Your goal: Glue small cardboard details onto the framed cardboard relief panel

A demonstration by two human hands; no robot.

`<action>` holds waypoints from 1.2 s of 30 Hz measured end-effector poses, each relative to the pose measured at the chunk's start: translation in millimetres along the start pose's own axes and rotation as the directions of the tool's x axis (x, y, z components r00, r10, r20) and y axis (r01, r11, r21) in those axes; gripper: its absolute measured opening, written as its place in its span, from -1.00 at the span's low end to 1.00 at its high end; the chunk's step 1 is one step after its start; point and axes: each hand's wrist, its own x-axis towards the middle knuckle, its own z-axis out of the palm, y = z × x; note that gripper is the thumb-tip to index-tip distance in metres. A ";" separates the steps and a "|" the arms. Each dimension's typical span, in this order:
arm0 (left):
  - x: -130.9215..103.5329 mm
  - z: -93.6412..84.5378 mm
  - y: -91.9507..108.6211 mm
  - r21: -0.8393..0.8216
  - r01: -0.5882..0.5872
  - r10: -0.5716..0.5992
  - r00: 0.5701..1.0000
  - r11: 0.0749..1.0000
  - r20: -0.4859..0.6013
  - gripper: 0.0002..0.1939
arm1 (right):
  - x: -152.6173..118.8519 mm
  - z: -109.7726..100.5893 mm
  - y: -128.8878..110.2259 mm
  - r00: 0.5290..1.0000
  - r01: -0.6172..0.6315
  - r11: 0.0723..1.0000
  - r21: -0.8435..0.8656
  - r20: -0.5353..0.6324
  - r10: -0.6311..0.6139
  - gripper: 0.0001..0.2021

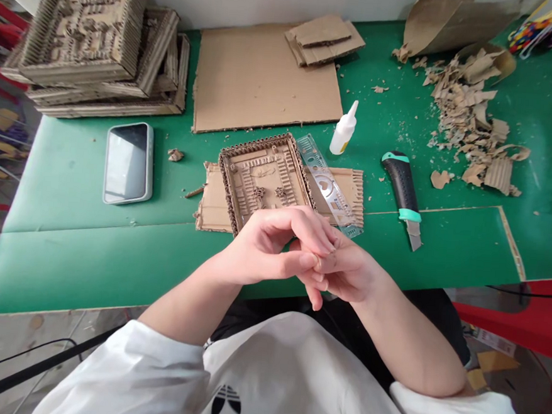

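Left hand (285, 242), right hand (350, 262) half-curled, fingertips meeting, any hold unclear; just beyond, brown corrugated-cardboard tray (254, 144), ridged rim, raised strips inside

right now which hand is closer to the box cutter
Right. In the picture, the right hand is below and to the left of the box cutter; the left hand, touching the right hand, is farther left.

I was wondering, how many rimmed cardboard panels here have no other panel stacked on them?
2: the top panel of the stack at the left, and the lone panel just beyond the left hand, which partly hides it.
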 end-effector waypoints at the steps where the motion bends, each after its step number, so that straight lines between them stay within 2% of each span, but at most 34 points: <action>1: -0.5 -0.1 -0.6 0.005 0.007 -0.007 1.000 1.000 -0.002 -0.96 | -0.2 0.0 0.0 1.000 0.006 1.000 0.000 -0.009 -0.006 -0.75; 4: -1.7 0.6 -1.5 0.002 0.032 -0.032 0.999 0.999 -0.017 -0.97 | -0.8 1.1 -2.0 0.999 0.022 1.000 -0.019 -0.037 -0.023 -0.80; 6: -1.1 1.7 0.2 -0.020 0.036 -0.038 0.993 0.999 -0.115 -0.96 | -1.8 3.1 -5.2 0.997 0.031 0.996 -0.079 -0.069 -0.036 -0.83; 7: -0.1 2.1 2.2 -0.045 0.021 -0.029 0.979 0.999 -0.203 -0.95 | -2.4 4.5 -7.3 0.994 0.042 0.992 -0.123 -0.098 -0.054 -0.84; 9: 2.9 1.6 8.4 -0.141 -0.030 -0.030 0.914 0.990 -0.405 -0.92 | -3.8 7.3 -11.7 0.976 0.080 0.971 -0.227 -0.182 -0.123 -0.86; 10: 4.6 0.5 12.1 -0.212 -0.061 -0.048 0.880 0.975 -0.473 -0.86 | -4.5 8.5 -13.8 0.958 0.101 0.954 -0.283 -0.229 -0.170 -0.87; 11: 6.2 -1.2 15.9 -0.293 -0.068 -0.090 0.865 0.954 -0.494 -0.75 | -5.2 9.4 -15.6 0.936 0.119 0.933 -0.338 -0.275 -0.219 -0.89; 13: 8.7 -5.7 22.3 -0.374 -0.043 -0.126 0.901 0.926 -0.415 -0.55 | -6.3 10.3 -18.7 0.885 0.141 0.887 -0.440 -0.345 -0.312 -0.90; 15: 9.7 -10.2 25.8 -0.364 0.019 -0.130 0.951 0.931 -0.282 -0.42 | -7.2 10.3 -20.9 0.844 0.146 0.844 -0.515 -0.380 -0.378 -0.90; 17: 9.5 -13.7 26.2 -0.330 0.070 -0.130 0.978 0.941 -0.165 -0.34 | -7.8 9.8 -22.8 0.822 0.151 0.815 -0.560 -0.386 -0.418 -0.90; 22: 9.2 -20.2 21.2 -0.383 0.044 -0.056 0.998 0.923 -0.019 -0.28 | -9.7 9.1 -26.0 0.801 0.120 0.784 -0.610 -0.407 -0.439 -0.90; 26: 10.6 -25.4 17.7 -0.388 0.024 0.026 0.992 0.921 0.123 -0.27 | -11.8 8.6 -27.1 0.791 0.078 0.751 -0.655 -0.418 -0.447 -0.86; 28: 10.6 -26.5 17.4 -0.369 0.029 0.025 0.990 0.929 0.141 -0.26 | -12.5 8.4 -27.8 0.795 0.067 0.741 -0.668 -0.413 -0.445 -0.86; 32: 9.9 -25.1 19.3 -0.333 0.068 -0.040 0.995 0.940 0.090 -0.25 | -12.8 8.3 -29.4 0.807 0.054 0.750 -0.660 -0.414 -0.422 -0.87; 36: 10.3 -23.4 20.8 -0.334 0.082 -0.040 0.991 0.939 0.130 -0.26 | -13.3 7.8 -29.7 0.820 0.031 0.763 -0.645 -0.420 -0.389 -0.87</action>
